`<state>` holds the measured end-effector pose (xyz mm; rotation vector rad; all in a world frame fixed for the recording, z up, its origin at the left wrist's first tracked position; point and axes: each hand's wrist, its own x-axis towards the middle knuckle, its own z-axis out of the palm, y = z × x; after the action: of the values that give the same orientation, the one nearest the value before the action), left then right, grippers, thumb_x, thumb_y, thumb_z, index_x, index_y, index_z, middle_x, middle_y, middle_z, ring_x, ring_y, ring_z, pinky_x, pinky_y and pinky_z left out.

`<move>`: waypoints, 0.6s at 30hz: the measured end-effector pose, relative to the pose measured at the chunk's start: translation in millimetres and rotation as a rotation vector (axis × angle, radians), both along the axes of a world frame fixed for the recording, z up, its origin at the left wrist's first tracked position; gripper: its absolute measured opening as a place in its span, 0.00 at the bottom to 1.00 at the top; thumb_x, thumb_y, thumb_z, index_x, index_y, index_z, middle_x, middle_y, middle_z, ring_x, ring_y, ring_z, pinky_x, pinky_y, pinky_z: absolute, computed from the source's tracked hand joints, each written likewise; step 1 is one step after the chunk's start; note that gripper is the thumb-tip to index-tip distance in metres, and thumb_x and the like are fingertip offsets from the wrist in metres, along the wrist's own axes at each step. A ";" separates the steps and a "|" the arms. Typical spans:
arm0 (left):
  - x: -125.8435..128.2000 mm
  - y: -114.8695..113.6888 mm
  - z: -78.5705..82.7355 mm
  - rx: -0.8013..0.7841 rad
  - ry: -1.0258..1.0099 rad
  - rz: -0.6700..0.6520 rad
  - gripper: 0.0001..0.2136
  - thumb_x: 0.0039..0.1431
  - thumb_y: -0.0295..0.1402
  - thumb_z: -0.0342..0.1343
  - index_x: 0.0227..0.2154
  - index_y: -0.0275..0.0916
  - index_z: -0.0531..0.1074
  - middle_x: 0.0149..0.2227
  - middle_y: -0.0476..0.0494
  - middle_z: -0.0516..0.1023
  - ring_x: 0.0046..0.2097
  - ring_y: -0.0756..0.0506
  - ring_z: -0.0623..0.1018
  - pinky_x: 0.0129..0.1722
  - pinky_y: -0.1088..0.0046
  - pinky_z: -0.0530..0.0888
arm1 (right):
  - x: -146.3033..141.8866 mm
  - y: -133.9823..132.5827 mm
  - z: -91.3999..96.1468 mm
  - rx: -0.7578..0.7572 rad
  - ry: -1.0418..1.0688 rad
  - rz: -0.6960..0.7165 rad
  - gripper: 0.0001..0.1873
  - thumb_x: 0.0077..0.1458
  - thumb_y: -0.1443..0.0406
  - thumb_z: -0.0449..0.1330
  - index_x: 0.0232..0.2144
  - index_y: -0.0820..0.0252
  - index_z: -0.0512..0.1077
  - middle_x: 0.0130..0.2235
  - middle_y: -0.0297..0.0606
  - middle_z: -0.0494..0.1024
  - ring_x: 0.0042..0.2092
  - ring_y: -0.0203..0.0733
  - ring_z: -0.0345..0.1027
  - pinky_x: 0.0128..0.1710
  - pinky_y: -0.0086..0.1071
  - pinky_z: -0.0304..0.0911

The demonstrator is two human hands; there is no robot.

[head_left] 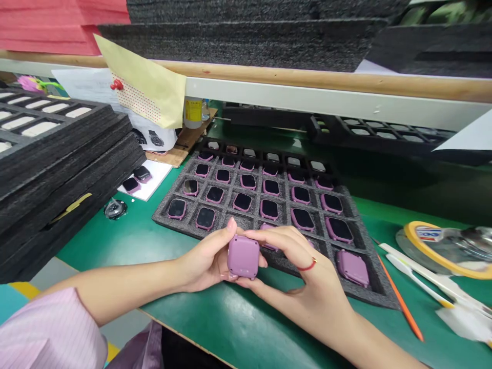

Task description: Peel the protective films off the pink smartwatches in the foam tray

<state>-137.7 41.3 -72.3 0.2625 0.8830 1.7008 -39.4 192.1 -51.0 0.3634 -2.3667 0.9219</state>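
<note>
Holding a purple watch (243, 256) beside a foam tray (187, 225).

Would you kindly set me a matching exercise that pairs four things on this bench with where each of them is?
Things:
1. Pink watch
2. Red pin
3. Orange stick
4. Two watches

Places:
A. On the white card
B. Held by the left hand and right hand
C. Stuck in the yellow paper
D. On the green mat, right of the foam tray

Pairs: 1-B, 2-C, 3-D, 4-A
</note>
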 end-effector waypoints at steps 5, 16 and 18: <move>-0.4 0.0 -0.1 0.001 -0.024 0.008 0.27 0.51 0.58 0.63 0.33 0.35 0.76 0.29 0.44 0.78 0.24 0.52 0.71 0.19 0.78 0.58 | -0.3 0.3 -4.4 0.005 -0.007 0.022 0.26 0.56 0.66 0.68 0.56 0.54 0.67 0.43 0.40 0.80 0.43 0.45 0.75 0.42 0.40 0.72; 14.5 0.9 -9.7 -0.146 0.183 -0.191 0.29 0.51 0.63 0.58 0.27 0.37 0.69 0.30 0.45 0.78 0.20 0.55 0.66 0.19 0.78 0.59 | -18.0 12.6 -13.0 -0.096 0.049 -0.207 0.19 0.56 0.64 0.64 0.51 0.57 0.70 0.46 0.45 0.80 0.45 0.46 0.77 0.44 0.41 0.75; 20.8 -2.5 -13.2 -0.173 0.382 -0.408 0.27 0.51 0.62 0.60 0.28 0.38 0.69 0.33 0.44 0.79 0.22 0.54 0.69 0.21 0.77 0.64 | -26.4 12.5 -25.9 -0.026 0.026 -0.246 0.21 0.58 0.62 0.63 0.54 0.59 0.69 0.50 0.49 0.79 0.50 0.51 0.76 0.50 0.49 0.74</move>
<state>-116.9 38.8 -85.5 0.6195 1.1599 1.2050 -65.9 204.6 -76.9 0.0702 -2.3089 0.8256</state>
